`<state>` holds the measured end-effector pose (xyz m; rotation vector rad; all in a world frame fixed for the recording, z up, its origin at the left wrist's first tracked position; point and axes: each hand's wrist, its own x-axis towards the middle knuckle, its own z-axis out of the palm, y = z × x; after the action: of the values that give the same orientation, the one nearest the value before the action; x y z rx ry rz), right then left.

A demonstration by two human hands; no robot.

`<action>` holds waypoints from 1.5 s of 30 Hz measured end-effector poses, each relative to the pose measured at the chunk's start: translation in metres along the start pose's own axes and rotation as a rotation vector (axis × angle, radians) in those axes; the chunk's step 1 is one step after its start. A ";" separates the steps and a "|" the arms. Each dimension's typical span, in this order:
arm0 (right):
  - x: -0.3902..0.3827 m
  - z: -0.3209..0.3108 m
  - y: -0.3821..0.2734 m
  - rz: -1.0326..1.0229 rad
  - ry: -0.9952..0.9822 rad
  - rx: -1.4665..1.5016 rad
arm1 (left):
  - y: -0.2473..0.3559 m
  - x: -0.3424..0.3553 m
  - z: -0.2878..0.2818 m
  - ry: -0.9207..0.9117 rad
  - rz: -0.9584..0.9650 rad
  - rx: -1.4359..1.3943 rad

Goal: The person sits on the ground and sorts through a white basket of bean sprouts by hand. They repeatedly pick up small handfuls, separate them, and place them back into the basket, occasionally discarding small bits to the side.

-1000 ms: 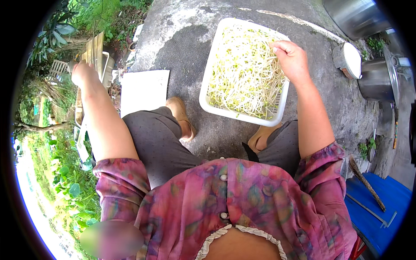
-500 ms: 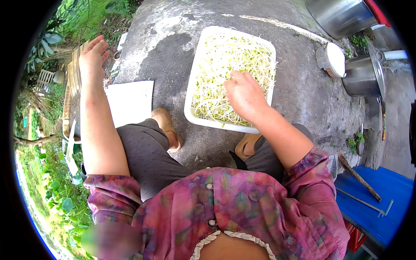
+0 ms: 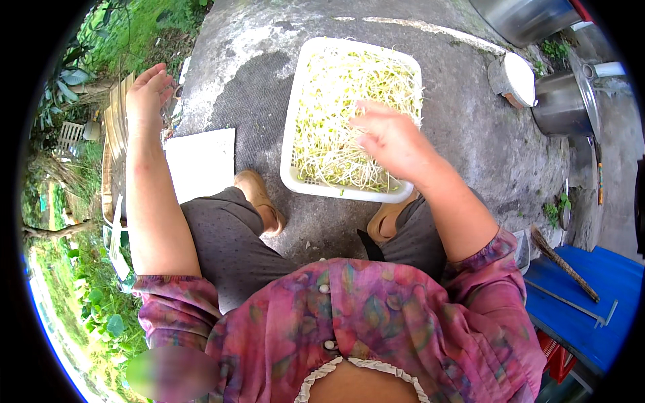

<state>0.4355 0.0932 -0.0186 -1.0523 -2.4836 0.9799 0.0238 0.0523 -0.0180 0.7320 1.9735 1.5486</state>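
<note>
A white plastic basket [image 3: 287,151] with low perforated sides sits on the concrete between my feet. Bean sprouts [image 3: 336,111], pale-stemmed with yellow-green heads, fill it in a loose layer. Over the right part of the sprouts is my right hand [image 3: 393,138], its thumb apart from the fingers and no sprouts visible in it. Whether its fingertips touch the sprouts I cannot tell. My left hand [image 3: 148,97] is held out at the far left, away from the basket, fingers loosely spread with nothing in them.
A white board [image 3: 201,162] lies by my left foot. At the right stand a white bucket [image 3: 514,79], steel pots [image 3: 563,101] and a blue-topped table [image 3: 581,309] with a stick [image 3: 561,260] on it. Plants [image 3: 101,316] grow along the left side.
My right hand's fingers have come apart from a closed pinch over the sprouts. The basket appears slightly farther left in the picture. My left hand stays almost where it was.
</note>
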 end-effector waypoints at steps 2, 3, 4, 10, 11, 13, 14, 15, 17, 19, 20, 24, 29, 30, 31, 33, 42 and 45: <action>0.005 -0.007 0.015 -0.007 0.248 -0.115 | 0.001 -0.001 0.001 -0.008 0.003 0.003; 0.012 -0.016 0.027 -0.007 0.319 -0.150 | 0.001 0.000 0.002 -0.015 0.006 0.009; 0.019 -0.023 0.040 -0.006 0.390 -0.185 | 0.001 0.000 0.002 -0.022 0.010 0.016; 0.047 -0.036 0.100 0.503 0.324 -0.134 | -0.004 0.001 0.000 -0.060 0.004 0.011; 0.049 -0.034 0.105 0.479 0.314 -0.093 | -0.003 -0.002 0.001 -0.065 0.005 0.007; 0.049 -0.033 0.114 0.476 0.368 -0.070 | -0.003 -0.001 0.002 -0.081 -0.001 -0.001; 0.051 -0.031 0.111 0.470 0.389 -0.057 | -0.002 -0.003 0.002 -0.071 -0.002 0.006; 0.053 -0.031 0.109 0.490 0.415 -0.050 | -0.001 -0.004 0.003 -0.061 -0.004 0.013; 0.056 -0.026 0.114 0.463 0.410 -0.013 | -0.001 -0.004 0.003 -0.054 -0.010 -0.005; 0.057 -0.024 0.118 0.452 0.375 -0.041 | -0.003 -0.004 0.005 -0.083 -0.008 -0.009; 0.057 -0.024 0.114 0.445 0.352 -0.020 | -0.003 -0.006 0.004 -0.093 -0.011 -0.006; 0.055 -0.024 0.101 0.359 0.300 0.099 | -0.002 -0.007 0.006 -0.112 0.020 0.009; 0.048 -0.033 0.084 0.285 0.336 0.360 | -0.003 -0.004 0.008 -0.140 0.022 0.052; 0.047 -0.036 0.082 0.280 0.346 0.399 | -0.003 -0.004 0.009 -0.146 0.017 0.061; 0.046 -0.038 0.081 0.275 0.355 0.437 | -0.004 -0.005 0.009 -0.143 0.019 0.054; 0.044 -0.042 0.077 0.263 0.377 0.511 | -0.001 -0.007 0.013 -0.138 0.025 0.042; 0.040 -0.051 0.066 0.045 0.456 0.835 | 0.001 -0.009 0.016 -0.165 0.026 0.069; 0.039 -0.050 0.065 0.035 0.409 0.955 | 0.001 -0.009 0.021 -0.190 0.031 0.081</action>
<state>0.4669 0.1779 -0.0263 -0.8273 -1.3810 1.5261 0.0448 0.0604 -0.0205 0.9115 1.9005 1.3678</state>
